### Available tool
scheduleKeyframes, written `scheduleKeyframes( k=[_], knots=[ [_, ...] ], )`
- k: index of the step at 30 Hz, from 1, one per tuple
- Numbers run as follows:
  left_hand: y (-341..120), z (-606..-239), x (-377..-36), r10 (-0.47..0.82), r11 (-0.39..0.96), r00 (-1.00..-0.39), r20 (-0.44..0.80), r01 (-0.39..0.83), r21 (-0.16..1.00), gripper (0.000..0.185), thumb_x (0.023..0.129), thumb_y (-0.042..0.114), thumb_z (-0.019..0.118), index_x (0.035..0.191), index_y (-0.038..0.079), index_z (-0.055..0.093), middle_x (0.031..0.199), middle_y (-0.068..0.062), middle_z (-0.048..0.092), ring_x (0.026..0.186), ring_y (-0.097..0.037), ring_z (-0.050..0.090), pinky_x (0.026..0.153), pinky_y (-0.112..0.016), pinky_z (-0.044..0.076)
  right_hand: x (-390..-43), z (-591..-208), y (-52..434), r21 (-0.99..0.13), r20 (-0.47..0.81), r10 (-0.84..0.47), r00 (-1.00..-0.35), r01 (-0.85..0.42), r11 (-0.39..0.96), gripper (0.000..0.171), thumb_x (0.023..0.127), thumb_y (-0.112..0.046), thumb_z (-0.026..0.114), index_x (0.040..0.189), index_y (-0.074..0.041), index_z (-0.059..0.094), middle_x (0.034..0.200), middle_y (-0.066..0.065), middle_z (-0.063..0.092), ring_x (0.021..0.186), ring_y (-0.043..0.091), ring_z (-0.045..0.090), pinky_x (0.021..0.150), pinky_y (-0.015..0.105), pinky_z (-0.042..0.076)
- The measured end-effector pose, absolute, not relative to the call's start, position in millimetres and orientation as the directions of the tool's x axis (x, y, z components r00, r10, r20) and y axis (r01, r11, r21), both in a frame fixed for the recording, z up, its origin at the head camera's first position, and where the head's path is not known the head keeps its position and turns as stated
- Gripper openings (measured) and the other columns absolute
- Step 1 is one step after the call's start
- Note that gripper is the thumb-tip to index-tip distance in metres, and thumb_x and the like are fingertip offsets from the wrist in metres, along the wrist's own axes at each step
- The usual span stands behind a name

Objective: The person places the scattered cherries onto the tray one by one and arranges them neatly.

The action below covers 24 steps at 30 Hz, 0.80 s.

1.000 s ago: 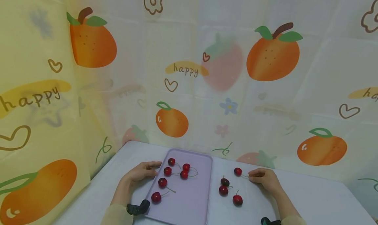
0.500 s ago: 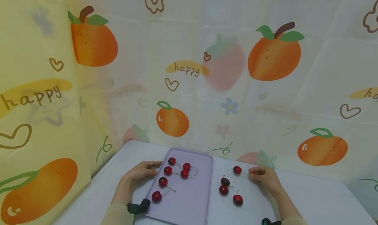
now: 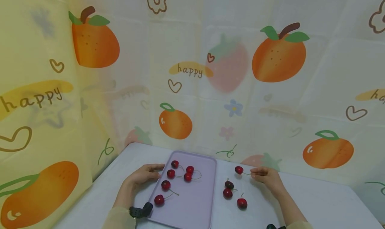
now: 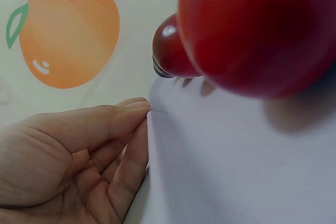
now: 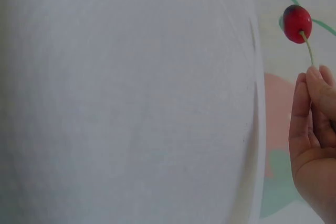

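Observation:
My right hand (image 3: pixel 267 179) pinches the thin green stem of a red cherry (image 3: pixel 239 170) between thumb and fingertips. In the right wrist view that cherry (image 5: pixel 297 23) is off the table, beyond the fingertips. At the left, my left hand (image 3: pixel 145 174) pinches the rim of a lilac tray (image 3: pixel 197 202); the left wrist view has the thumb and fingers (image 4: pixel 105 124) at that rim. Several stemmed cherries lie on the tray, one (image 3: pixel 159 200) near its left edge. Right of the tray, a dark cherry (image 3: pixel 229 185) touches a red cherry (image 3: pixel 227 193), and another cherry (image 3: pixel 242 203) lies apart.
A white-covered table (image 3: pixel 325 202) bears everything. Behind it hangs a curtain (image 3: pixel 192 38) printed with fruit and hearts, turning forward along the left side. A black wrist strap (image 3: pixel 140 211) overlaps the tray's left edge.
My right hand has shifted slightly left and up, carrying the cherry by its stem toward the tray. The left hand and the tray have stayed in place.

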<state>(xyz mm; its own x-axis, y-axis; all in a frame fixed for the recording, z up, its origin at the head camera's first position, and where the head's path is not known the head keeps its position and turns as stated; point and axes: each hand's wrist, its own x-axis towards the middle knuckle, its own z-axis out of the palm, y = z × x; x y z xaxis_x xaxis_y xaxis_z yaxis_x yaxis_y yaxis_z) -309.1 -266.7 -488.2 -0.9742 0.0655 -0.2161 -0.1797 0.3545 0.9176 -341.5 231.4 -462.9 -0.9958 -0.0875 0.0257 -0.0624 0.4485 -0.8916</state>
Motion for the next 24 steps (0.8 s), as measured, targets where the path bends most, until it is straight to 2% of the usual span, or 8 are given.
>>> scheduleKeyframes(
  k=[11, 17, 24],
  knots=[
    [-267, -488, -308, 0.065, 0.362, -0.975, -0.211, -0.174, 0.916, 0.048, 0.086, 0.012, 0.068, 0.134, 0.015, 0.063, 0.145, -0.015, 0.055, 0.131, -0.037, 0.046, 0.115, -0.063, 0.028, -337, -449, 210, -0.891, 0.055, -0.104, -0.993, -0.096, 0.445, 0.03, 0.087, -0.007, 0.072, 0.112, 0.008, 0.069, 0.109, 0.019, 0.074, 0.084, -0.003, 0.065, 0.077, 0.014, 0.054],
    [-267, -488, -309, 0.076, 0.349, -0.976, -0.202, -0.164, 0.923, 0.047, 0.087, 0.012, 0.067, 0.134, 0.014, 0.063, 0.145, -0.014, 0.055, 0.128, -0.032, 0.048, 0.115, -0.061, 0.029, -335, -443, 196, -0.887, 0.076, -0.111, -0.991, -0.118, 0.447, 0.025, 0.087, -0.006, 0.071, 0.11, 0.004, 0.071, 0.109, 0.018, 0.074, 0.088, 0.007, 0.068, 0.079, 0.021, 0.057],
    [-266, -487, -309, 0.083, 0.338, -0.976, -0.201, -0.163, 0.927, 0.048, 0.087, 0.011, 0.067, 0.134, 0.013, 0.062, 0.144, -0.015, 0.055, 0.127, -0.031, 0.048, 0.115, -0.06, 0.03, -334, -436, 181, -0.891, 0.111, -0.14, -0.984, -0.161, 0.425, 0.026, 0.085, -0.005, 0.073, 0.109, 0.006, 0.071, 0.106, 0.017, 0.075, 0.087, 0.008, 0.07, 0.079, 0.019, 0.057]
  ],
)
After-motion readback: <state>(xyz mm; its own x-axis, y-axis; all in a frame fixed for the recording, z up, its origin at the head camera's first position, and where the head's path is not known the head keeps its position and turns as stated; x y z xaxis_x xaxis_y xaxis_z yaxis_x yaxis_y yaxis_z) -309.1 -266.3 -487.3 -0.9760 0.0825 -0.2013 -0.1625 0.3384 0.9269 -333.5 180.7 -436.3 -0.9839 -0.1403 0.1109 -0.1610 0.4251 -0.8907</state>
